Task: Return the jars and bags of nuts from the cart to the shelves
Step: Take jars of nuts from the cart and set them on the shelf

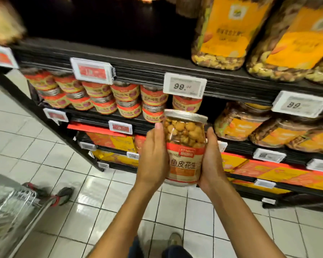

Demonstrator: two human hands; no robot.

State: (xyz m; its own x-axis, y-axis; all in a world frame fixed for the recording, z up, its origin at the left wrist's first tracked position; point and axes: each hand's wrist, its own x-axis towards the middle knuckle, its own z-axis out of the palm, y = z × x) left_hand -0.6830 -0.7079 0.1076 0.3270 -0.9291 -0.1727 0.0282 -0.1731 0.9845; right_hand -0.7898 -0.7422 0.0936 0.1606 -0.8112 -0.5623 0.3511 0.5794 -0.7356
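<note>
I hold the clear plastic jar of coated peanuts (185, 144), silver-lidded with a red-and-cream label, upright between both palms. My left hand (153, 155) wraps its left side, thumb lying up the wall; my right hand (213, 159) cups the right side and base. The jar hangs just in front of the black shelf (93, 117) where matching red-labelled jars (126, 94) stand stacked two high, near that row's right end. So this jar is not yet shelved. The wire cart (11, 211) at lower left is too blurred to tell what remains inside.
</note>
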